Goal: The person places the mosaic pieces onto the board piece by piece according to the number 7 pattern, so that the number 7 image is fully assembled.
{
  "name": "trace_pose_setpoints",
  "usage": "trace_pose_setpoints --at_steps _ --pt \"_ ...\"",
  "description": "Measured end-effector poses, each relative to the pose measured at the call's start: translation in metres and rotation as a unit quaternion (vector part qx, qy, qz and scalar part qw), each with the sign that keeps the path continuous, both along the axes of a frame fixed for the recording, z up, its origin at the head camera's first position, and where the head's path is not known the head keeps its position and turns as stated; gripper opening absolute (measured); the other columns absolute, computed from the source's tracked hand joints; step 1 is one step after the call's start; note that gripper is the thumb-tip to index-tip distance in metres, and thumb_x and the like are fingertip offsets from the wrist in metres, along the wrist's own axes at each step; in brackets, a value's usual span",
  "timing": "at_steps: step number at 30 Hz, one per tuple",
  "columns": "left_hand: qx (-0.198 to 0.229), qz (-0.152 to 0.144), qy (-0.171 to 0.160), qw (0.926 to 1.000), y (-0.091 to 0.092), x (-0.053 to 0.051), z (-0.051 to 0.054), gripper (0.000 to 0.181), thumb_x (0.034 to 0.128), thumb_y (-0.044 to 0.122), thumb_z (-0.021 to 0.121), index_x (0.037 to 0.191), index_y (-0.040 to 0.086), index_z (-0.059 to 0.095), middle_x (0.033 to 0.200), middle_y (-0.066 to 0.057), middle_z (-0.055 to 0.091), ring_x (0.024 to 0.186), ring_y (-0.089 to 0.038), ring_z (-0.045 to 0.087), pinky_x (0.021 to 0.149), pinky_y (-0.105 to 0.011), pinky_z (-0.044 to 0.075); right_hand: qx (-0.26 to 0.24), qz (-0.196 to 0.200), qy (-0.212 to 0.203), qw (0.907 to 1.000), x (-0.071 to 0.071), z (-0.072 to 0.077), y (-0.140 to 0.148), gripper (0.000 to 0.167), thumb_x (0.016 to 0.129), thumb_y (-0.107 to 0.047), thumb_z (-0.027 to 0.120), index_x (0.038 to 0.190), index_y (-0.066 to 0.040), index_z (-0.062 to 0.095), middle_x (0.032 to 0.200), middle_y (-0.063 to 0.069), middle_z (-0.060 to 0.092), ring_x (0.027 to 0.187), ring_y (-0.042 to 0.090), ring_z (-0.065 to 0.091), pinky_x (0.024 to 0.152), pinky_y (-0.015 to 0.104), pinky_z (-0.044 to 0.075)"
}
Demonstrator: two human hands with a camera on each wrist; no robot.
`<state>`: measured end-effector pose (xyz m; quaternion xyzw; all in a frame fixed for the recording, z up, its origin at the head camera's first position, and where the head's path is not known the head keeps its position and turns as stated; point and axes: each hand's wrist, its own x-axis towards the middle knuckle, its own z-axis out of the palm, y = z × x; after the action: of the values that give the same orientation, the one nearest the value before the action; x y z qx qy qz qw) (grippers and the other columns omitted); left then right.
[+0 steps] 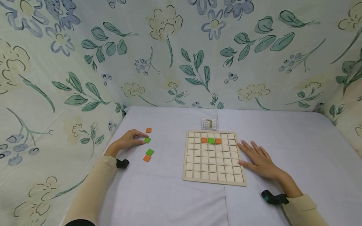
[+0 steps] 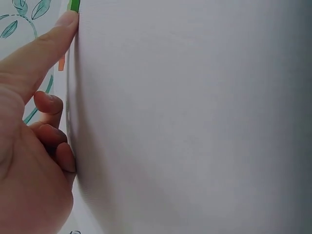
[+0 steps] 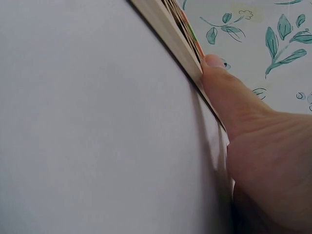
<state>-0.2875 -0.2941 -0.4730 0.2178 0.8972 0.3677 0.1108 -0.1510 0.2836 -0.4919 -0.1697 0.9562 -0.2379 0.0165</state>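
My left hand point(image 1: 130, 139) pinches a green square tile point(image 1: 147, 140) between thumb and fingers at the left side of the table; in the left wrist view the thumb lies against the green tile's edge point(image 2: 74, 5). Just beyond it lies an orange tile point(image 1: 148, 130). Nearer to me, another green tile point(image 1: 150, 152) touches an orange tile point(image 1: 147, 158). My right hand point(image 1: 261, 161) rests with fingers spread, fingertips and thumb touching the right edge of the wooden grid board point(image 1: 197, 174). An orange tile point(image 1: 204, 140), a green tile point(image 1: 211, 140) and another orange tile point(image 1: 218, 141) sit side by side in its second row.
Behind the board lies a small card point(image 1: 209, 123) printed with a grid and a pattern of orange and green squares. A white cloth point(image 1: 164, 194) covers the table, creased near the front. Floral fabric point(image 1: 169, 62) hangs behind and at the sides.
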Motion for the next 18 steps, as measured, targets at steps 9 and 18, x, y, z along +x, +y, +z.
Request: trace_pose_setpoints --at_steps 9,18 --pt "0.020 0.021 0.002 0.9996 0.0029 0.0025 -0.0015 0.031 0.0891 0.007 0.075 0.118 -0.003 0.070 0.118 -0.021 0.062 0.115 -0.038 0.049 0.105 -0.059 0.031 0.001 0.001 0.002 1.0000 -0.0005 -0.0003 0.0009 0.077 0.097 -0.045 0.062 0.158 -0.013 0.027 0.162 0.023 0.017 0.147 0.048 0.001 0.111 0.065 -0.006" --pt "-0.009 0.028 -0.017 0.9994 0.0045 -0.0002 0.0023 0.032 0.0913 0.018 0.075 0.120 0.003 0.071 0.121 -0.017 0.062 0.117 -0.036 0.049 0.106 -0.056 0.032 0.001 0.000 0.002 1.0000 -0.0001 -0.0008 0.0007 0.078 0.097 -0.045 0.062 0.158 -0.012 0.027 0.162 0.023 0.017 0.147 0.047 0.000 0.111 0.065 -0.005"
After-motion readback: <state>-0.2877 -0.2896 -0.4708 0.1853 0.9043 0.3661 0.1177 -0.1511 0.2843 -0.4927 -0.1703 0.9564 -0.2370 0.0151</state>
